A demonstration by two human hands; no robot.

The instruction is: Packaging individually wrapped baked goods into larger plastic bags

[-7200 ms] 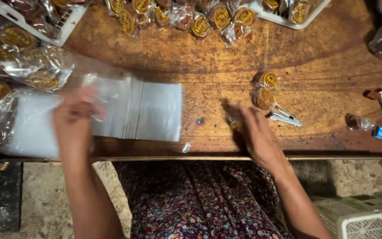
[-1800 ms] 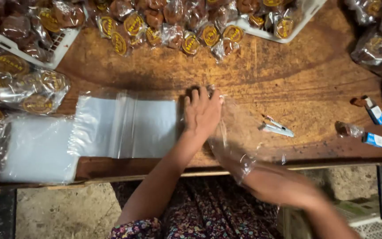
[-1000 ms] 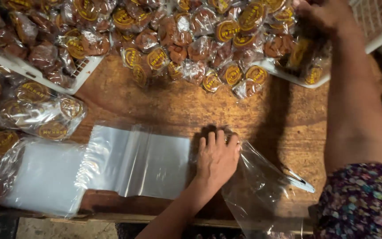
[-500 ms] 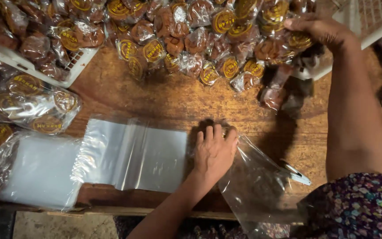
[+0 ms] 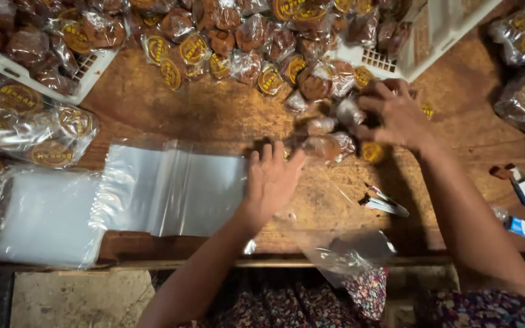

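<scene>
L hand lies flat, fingers spread, on an open clear bag at bench front edge. R hand grips wrapped cakes just beside bag mouth, near white crate.

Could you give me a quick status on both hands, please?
Left hand flat on open clear plastic bag. Right hand gripping small wrapped brown cakes. Nothing between them.

I am seeing brown cakes carrying yellow round labels, a white crate, reddish-brown table, and dark floral-patterned cloth.
</scene>
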